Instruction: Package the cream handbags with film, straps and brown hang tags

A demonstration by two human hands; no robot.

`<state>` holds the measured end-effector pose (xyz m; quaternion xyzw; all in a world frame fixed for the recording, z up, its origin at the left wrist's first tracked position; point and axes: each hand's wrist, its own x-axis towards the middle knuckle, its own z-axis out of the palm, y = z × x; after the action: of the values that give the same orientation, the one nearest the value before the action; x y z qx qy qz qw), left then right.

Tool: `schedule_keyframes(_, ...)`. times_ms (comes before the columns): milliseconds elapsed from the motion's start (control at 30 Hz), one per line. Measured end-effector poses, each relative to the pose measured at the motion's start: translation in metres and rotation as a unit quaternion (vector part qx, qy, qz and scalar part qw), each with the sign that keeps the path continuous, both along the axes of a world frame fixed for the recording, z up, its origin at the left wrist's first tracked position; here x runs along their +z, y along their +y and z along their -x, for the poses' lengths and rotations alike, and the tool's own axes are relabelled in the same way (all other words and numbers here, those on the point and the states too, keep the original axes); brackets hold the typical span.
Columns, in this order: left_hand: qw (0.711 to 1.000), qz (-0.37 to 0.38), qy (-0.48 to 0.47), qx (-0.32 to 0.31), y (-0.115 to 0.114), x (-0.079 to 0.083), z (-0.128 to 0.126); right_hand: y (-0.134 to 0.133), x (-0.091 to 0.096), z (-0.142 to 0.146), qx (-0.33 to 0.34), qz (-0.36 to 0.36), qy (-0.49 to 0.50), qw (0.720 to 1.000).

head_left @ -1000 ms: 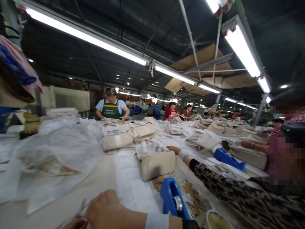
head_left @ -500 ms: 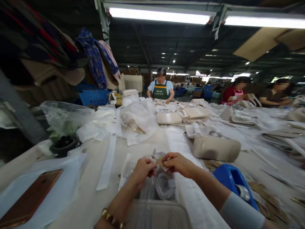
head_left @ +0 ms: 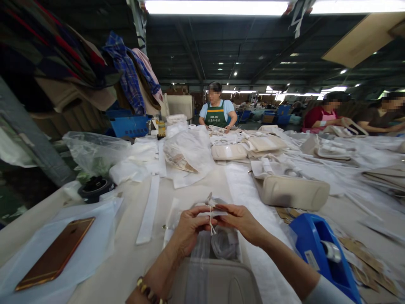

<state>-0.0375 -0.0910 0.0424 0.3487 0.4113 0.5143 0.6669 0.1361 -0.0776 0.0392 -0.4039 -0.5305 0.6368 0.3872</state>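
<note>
while the left hand and right hand pinch a small tag and white string between them, above the beige bag, the step in hand appears to be arranging the string; the next move probably calls for a steady pinch.

Head-height view from close behind left hand and right hand, forward across the table.
</note>
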Motion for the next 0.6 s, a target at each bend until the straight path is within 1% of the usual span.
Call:
schedule_keyframes(67,1.0,-0.002,-0.009,0.014,0.0,-0.002,0.0,0.0,-0.006,0.005,-0.034,-0.009,-0.021,0.999)
schedule_keyframes(133,1.0,-0.006,-0.011,0.014,0.0,-0.004,0.001,0.0,-0.012,0.009,-0.055,-0.03,-0.048,0.997)
schedule_keyframes(233,1.0,-0.021,-0.005,0.004,0.0,-0.008,0.0,0.001,-0.016,0.013,-0.06,-0.084,-0.095,0.99)
schedule_keyframes(467,0.995,-0.097,0.024,0.016,-0.001,-0.016,-0.003,-0.002,-0.012,0.017,-0.052,-0.213,-0.204,0.954)
schedule_keyframes(600,0.994,-0.104,0.026,0.016,0.001,-0.013,-0.004,-0.005,-0.007,0.018,-0.046,-0.261,-0.259,0.929)
